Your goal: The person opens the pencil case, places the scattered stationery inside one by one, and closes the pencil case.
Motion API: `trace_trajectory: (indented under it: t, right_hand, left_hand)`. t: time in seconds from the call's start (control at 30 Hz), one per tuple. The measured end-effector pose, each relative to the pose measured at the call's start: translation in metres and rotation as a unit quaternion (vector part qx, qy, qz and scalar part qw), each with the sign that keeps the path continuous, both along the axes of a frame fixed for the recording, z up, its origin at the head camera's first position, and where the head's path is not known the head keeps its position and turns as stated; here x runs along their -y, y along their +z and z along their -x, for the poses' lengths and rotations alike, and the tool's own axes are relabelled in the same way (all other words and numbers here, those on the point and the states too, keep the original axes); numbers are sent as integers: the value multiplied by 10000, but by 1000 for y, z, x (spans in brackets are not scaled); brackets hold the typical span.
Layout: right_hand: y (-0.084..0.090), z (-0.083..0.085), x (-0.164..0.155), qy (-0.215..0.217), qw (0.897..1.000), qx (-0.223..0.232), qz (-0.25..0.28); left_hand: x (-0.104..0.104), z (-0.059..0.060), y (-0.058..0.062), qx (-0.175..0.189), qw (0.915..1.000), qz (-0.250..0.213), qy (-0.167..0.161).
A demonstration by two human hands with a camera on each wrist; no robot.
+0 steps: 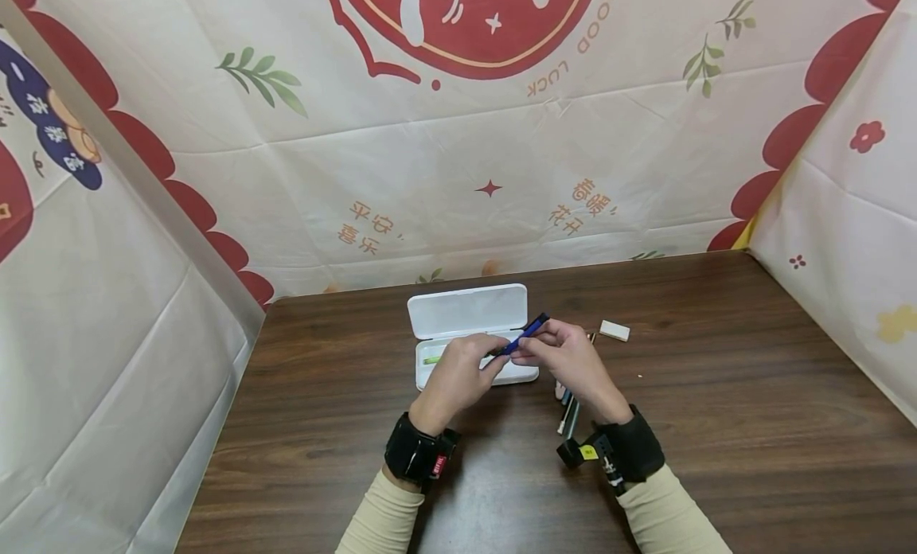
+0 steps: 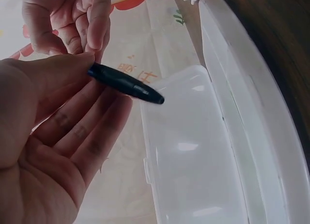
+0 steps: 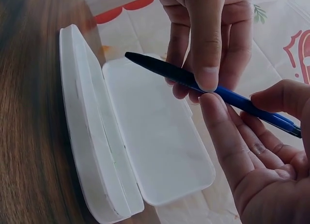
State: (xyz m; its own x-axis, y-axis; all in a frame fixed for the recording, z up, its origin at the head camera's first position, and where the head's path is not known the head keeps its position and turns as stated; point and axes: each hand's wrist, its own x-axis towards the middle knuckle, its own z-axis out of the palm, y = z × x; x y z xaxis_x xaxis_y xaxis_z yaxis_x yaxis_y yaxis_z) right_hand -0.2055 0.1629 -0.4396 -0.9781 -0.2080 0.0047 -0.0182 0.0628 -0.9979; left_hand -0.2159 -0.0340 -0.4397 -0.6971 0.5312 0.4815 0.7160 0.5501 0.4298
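Note:
A blue pen (image 1: 528, 333) with a dark front section (image 3: 160, 71) is held in the air between both hands, over an open white pencil case (image 1: 469, 311). My left hand (image 1: 458, 368) pinches it near the middle between thumb and fingers, and the dark tip sticks out past them in the left wrist view. On the blue rear part, my right hand (image 1: 575, 365) has its thumb and fingers around the barrel. Inside the case lies a yellow-green item (image 1: 432, 360), mostly hidden behind the left hand.
Several pens or pencils (image 1: 571, 417) lie on the brown wooden table (image 1: 308, 411), partly under the right hand and wrist. A white eraser (image 1: 614, 330) sits to the right of the case. Printed cloth (image 1: 458, 156) hangs behind the table and along both sides.

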Motion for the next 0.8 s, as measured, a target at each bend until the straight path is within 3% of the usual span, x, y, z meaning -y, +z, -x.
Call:
trace_trajectory:
  t: [0.33,0.8]
  right_hand:
    - [-1,0,3,47,9996,3,264]
    - [0,1,-3,-101,9998,-187,-9]
  left_hand:
    - [2,2,-1,7,9997,-202,109]
    - [21,11,0,-86,9970,-213,738]
